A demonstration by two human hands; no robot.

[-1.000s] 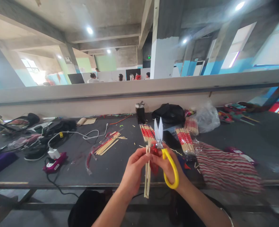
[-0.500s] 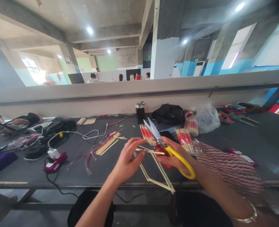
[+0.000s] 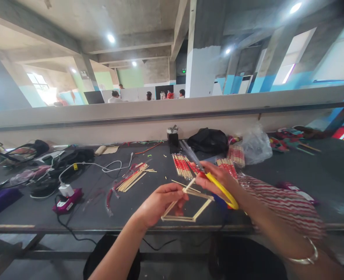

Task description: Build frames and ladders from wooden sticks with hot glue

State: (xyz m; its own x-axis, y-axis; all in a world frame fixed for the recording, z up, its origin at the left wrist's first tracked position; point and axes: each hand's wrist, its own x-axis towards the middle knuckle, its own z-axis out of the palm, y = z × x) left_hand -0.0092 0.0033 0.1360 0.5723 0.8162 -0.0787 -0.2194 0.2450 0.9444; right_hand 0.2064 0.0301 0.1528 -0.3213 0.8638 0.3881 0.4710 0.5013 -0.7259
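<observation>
My left hand [image 3: 163, 202] is closed on one corner of a frame of thin wooden sticks [image 3: 201, 210], held above the table's near side. One stick end juts up past my fingertips. Scissors [image 3: 218, 186] with yellow and red handles are in my right hand [image 3: 218, 179], their blades pointing up and away, blurred. The right fingers wrap the handles, just right of the frame's upper end. A loose thin stick [image 3: 176, 182] shows behind the frame. Beyond it lie chopstick packs [image 3: 183, 166] with red wrappers.
Loose sticks [image 3: 134, 178] and torn plastic lie to the left. A white charger [image 3: 66, 189] sits on a purple power strip [image 3: 68, 202] with cables. On the right are a striped cloth [image 3: 279, 202] and a plastic bag [image 3: 256, 146]. A black bag [image 3: 208, 140] rests by the wall.
The stick frame has turned in my left hand, so its far corners now point right. My right hand with the scissors has moved slightly up and right, away from the frame.
</observation>
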